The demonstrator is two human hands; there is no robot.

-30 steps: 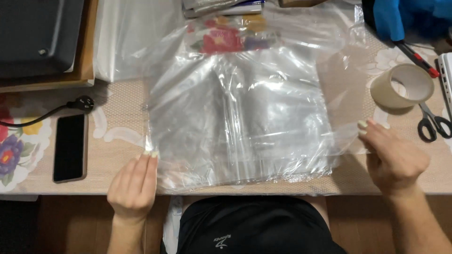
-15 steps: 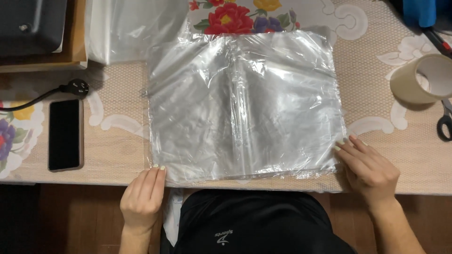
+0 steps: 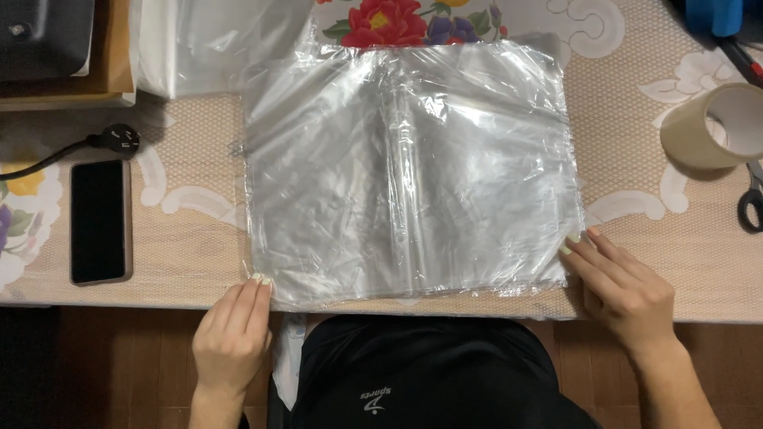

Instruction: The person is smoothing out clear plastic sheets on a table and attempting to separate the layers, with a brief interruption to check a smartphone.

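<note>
Both hands (flat, open) — left hand [image 3: 232, 340], right hand [image 3: 624, 287] — touching plastic bags [image 3: 405, 167]; phone [image 3: 100, 220] left, tape roll [image 3: 713, 125] right.

Stack of clear plastic bags [image 3: 409, 171] lying flat on the table

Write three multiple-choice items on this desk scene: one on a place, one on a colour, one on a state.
1. Where does the phone lie relative to the stack of clear plastic bags?
A. on the left B. on the right C. on top

2. What colour is the big flower on the tablecloth?
A. blue B. red C. yellow

3. How does the plastic stack lie?
A. rolled up B. flat C. hanging off the table

Answers: 1 A, the phone sits beyond the stack's left edge. 2 B, its petals are red. 3 B, it lies spread flat, left hand and right hand at its near corners.
</note>
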